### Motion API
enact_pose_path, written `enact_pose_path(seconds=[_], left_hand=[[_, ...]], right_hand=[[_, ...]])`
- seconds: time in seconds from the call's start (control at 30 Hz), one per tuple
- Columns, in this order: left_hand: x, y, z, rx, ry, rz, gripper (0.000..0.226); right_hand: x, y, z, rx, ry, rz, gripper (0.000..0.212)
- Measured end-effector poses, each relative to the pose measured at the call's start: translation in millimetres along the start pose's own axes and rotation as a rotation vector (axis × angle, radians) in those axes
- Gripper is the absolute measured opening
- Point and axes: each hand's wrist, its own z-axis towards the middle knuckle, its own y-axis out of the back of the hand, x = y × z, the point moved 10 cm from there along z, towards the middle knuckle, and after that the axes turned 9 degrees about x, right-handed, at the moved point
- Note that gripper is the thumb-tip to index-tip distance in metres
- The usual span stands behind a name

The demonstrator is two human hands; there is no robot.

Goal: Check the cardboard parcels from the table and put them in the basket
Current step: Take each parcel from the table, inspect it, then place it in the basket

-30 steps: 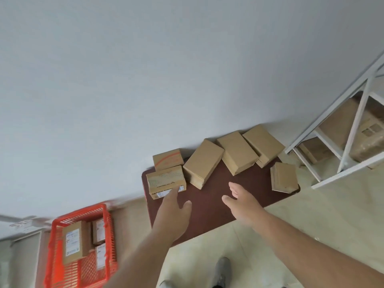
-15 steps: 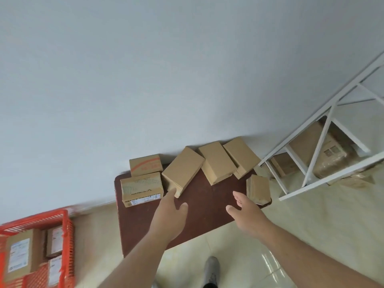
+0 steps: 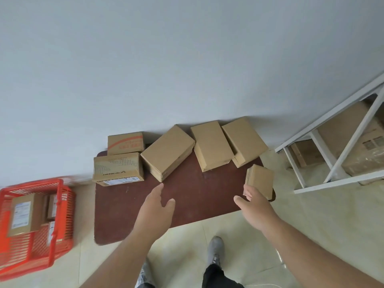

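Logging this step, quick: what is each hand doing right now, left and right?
Left hand: open, fingers straight, holding nothing, over the table.
Right hand: open, holding nothing, fingertips at the small parcel; contact cannot be told.

A plain pale wall (image 3: pixel 166 59) meets a glossy cream tiled floor (image 3: pixel 311 225); a white metal shelf frame (image 3: pixel 340 161) stands at right

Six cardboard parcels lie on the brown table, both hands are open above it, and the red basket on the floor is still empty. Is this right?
Not quite. The head view shows the red basket already holds labelled parcels. The rest stands: six cardboard parcels lie on the brown table, with the left hand and right hand open above it.
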Motion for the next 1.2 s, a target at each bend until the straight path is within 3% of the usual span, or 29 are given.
enact_pose_path(seconds=[0.23,0.47,0.67,0.87,1.03,1.2], left_hand=[[19.4,-92.3,45.4,0.029,0.028,-0.014,0.066],[43.0,-157.2,96.6,0.067,-0.045,-0.041,0.065],[49.5,-194.3,132.2,0.038,-0.176,-0.040,0.065],[50.5,-204.8,128.3,-0.089,-0.343,-0.036,0.063],[84.6,-224.6,62.9,-0.201,-0.434,-0.039,0.063],[135.6,-252.5,-24.3,-0.190,-0.343,-0.268,0.064]], right_hand=[[-75.6,34.5,65.9,-0.113,-0.107,-0.054,0.073],[-116.3,47.0,108.3,-0.494,-0.116,-0.323,0.077],[-137.9,43.2,145.1,-0.714,-0.052,-0.332,0.102],[-147.6,43.9,150.0,-0.830,0.093,-0.269,0.082],[-163.3,4.4,96.3,-0.787,0.295,-0.156,0.076],[-186.9,-72.2,19.7,-0.336,0.498,0.368,0.060]])
